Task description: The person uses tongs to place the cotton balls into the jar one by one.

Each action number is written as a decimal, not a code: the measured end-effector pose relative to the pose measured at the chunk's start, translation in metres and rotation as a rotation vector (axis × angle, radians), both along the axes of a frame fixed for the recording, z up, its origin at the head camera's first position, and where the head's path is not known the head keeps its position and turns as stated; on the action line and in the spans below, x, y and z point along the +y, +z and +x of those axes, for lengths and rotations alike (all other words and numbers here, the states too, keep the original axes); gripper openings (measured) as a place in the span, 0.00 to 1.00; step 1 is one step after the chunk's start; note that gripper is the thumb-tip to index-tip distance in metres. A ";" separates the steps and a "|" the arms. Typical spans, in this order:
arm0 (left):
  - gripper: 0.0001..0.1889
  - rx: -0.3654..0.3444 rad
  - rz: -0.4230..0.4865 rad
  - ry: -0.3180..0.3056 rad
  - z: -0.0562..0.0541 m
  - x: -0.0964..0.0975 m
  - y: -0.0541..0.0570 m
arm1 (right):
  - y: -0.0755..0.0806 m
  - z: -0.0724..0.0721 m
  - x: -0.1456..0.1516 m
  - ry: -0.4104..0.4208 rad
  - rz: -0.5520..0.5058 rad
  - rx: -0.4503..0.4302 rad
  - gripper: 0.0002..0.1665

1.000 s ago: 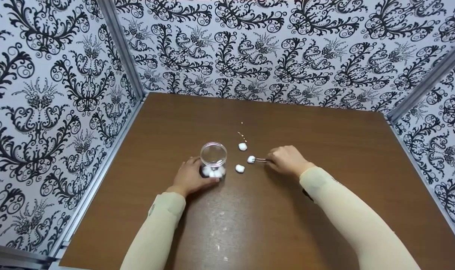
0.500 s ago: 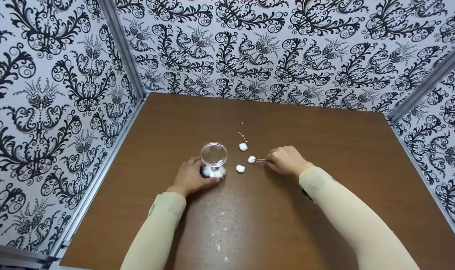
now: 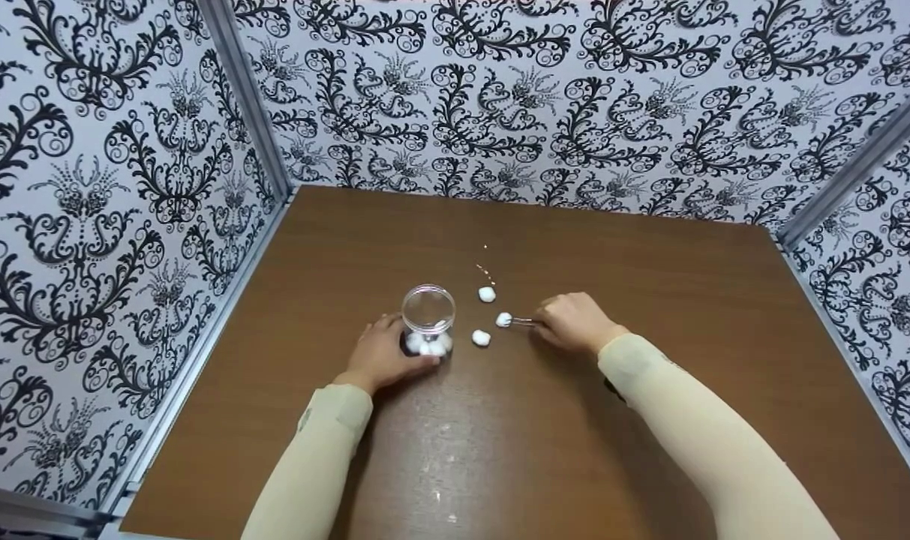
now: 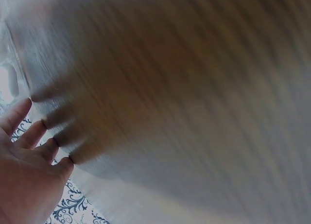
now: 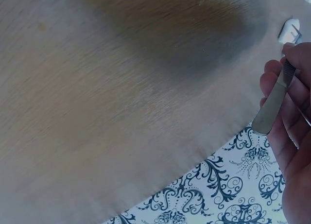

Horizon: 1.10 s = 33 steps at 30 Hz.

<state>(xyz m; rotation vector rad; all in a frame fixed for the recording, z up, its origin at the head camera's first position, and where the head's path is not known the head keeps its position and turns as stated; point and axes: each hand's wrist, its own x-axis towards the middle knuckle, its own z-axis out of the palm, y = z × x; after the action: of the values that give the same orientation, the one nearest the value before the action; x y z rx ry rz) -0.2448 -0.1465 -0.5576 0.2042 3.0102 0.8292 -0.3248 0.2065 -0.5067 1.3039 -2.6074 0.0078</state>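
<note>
A white ball [image 3: 503, 320] sits at the tips of tweezers [image 3: 524, 322], right of the clear jar [image 3: 428, 331]; the right hand [image 3: 572, 321] pinches the tweezers. The left hand [image 3: 382, 352] curls round the jar's left side, on the table [image 3: 612, 255].

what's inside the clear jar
Several white balls lie heaped in the lower part of the clear jar. The left hand covers part of its left side, and the balls overlap, so any hidden there and their exact number can't be told.
</note>
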 end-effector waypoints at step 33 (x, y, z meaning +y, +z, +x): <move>0.48 0.048 0.030 -0.011 0.004 0.002 0.006 | 0.013 0.002 0.007 0.048 -0.091 0.038 0.04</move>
<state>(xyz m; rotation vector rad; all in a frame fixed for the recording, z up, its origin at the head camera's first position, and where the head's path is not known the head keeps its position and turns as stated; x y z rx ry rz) -0.2410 -0.1445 -0.5519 0.2453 3.0399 0.8811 -0.3229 0.2135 -0.4939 1.3212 -2.5127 0.1076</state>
